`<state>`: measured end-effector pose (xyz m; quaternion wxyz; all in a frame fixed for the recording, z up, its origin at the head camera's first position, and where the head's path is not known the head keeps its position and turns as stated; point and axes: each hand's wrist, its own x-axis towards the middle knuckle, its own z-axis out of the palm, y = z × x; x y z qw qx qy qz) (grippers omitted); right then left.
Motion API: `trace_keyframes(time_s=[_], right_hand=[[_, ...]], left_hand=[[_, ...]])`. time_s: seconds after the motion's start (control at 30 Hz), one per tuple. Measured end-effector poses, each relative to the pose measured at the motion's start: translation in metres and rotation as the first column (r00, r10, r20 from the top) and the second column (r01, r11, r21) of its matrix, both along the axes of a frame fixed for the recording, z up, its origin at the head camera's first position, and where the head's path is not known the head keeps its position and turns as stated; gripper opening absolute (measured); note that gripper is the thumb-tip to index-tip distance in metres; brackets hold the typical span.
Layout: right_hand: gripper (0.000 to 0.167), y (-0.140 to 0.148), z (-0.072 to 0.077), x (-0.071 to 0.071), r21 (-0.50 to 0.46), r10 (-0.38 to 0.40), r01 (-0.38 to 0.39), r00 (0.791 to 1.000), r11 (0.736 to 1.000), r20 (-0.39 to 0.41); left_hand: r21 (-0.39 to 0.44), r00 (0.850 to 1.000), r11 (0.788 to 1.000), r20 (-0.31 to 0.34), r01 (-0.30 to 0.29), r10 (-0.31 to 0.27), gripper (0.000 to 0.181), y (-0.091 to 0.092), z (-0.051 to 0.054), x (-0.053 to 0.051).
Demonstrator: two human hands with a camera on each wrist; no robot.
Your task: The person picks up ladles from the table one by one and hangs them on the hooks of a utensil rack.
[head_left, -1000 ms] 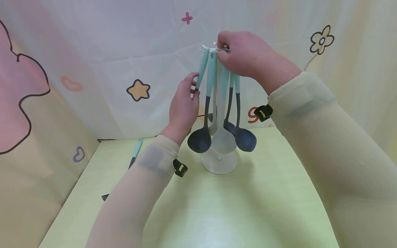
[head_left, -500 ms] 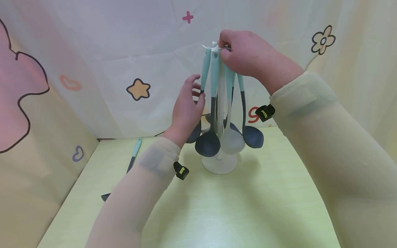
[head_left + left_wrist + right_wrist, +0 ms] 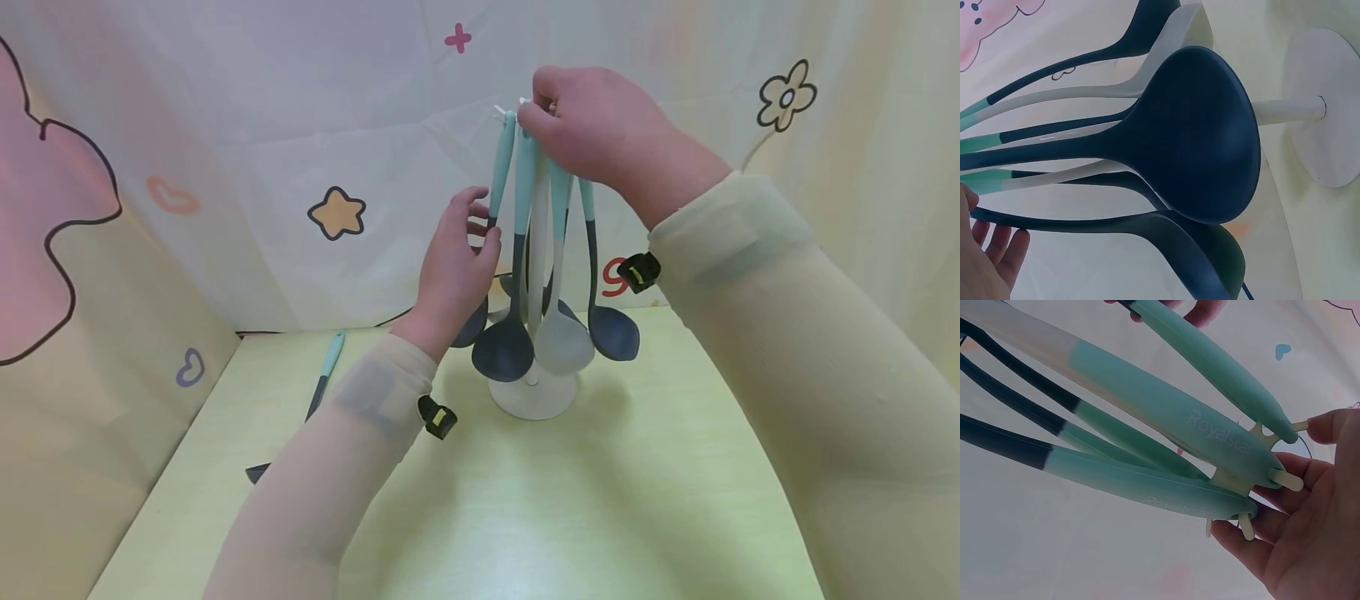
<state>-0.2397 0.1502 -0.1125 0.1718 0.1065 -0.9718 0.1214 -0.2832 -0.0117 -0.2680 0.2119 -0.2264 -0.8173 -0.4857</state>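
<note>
A white utensil rack (image 3: 534,407) stands upright, hung with several turquoise-handled utensils. My right hand (image 3: 600,125) holds the rack's top; the right wrist view shows the thumb at one hook (image 3: 1299,427) and the other fingers behind the hook ring. My left hand (image 3: 459,254) holds a dark ladle (image 3: 1066,225) by its shaft just below the turquoise handle (image 3: 503,158), thumb on one side and fingers on the other. That ladle's top hangs on a hook. Beside it hang a dark ladle (image 3: 504,350), a pale ladle (image 3: 564,343) and another dark ladle (image 3: 615,333).
On the pale green table (image 3: 570,508), a turquoise-handled utensil (image 3: 332,356) lies at the left, partly hidden by my left sleeve (image 3: 322,483). A dark tip (image 3: 257,473) shows beside that sleeve. A printed curtain (image 3: 390,150) hangs behind the rack.
The hanging utensils have shifted to the right around the rack, and a dark bowl now shows behind my left wrist. My left hand has moved slightly right with its ladle; the right hand stays at the top.
</note>
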Motion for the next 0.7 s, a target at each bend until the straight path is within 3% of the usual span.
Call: trace_keyframes(time_s=[0.33, 0.7], right_hand=[[0.044, -0.002, -0.001, -0.001, 0.033, -0.001, 0.002, 1.000, 0.999, -0.030], [0.041, -0.004, -0.002, -0.002, 0.019, -0.001, 0.001, 1.000, 1.000, -0.030]], left_hand=[[-0.006, 0.999, 1.000, 0.032, 0.009, -0.009, 0.047, -0.003, -0.001, 0.002], [-0.035, 0.999, 0.999, 0.041, -0.021, 0.023, 0.049, -0.020, -0.011, 0.001]])
